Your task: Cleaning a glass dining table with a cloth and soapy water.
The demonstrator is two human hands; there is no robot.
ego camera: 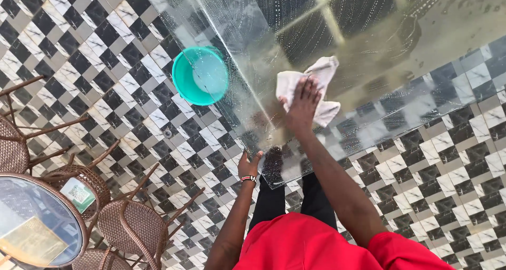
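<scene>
Clearly the wiping is under way but not finished. The right hand (303, 102) lies flat on a white cloth (311, 88), fingers spread and pressing it onto the glass bench (369, 48); its grip is an open palm bearing down on the cloth, not a closed fist around it. The cloth sits a little in from the near corner of the glass, bunched, with one end trailing toward the far side and another toward the person's right.

The left hand (249, 167) steadies the near edge of the glass, just beside that corner, with the fingers curled over the rim and the thumb up; a banded bracelet shows at the wrist. It holds nothing else.

Judging by the surface, most of the glass beyond the cloth carries rows of soapy droplets and streaks, so that part looks wetted but not yet wiped dry. The patch between the cloth and the near corner looks smeared, and I cannot tell whether it is done. A wide stretch to the right of the cloth appears clearer, though reflections make that uncertain.

A teal bucket (200, 75) stands on the checkered floor (105, 64) to the left of the glass, near the cloth. Wicker chairs (132, 222) and a round glass table (37, 228) stand well apart from it, further left.
</scene>
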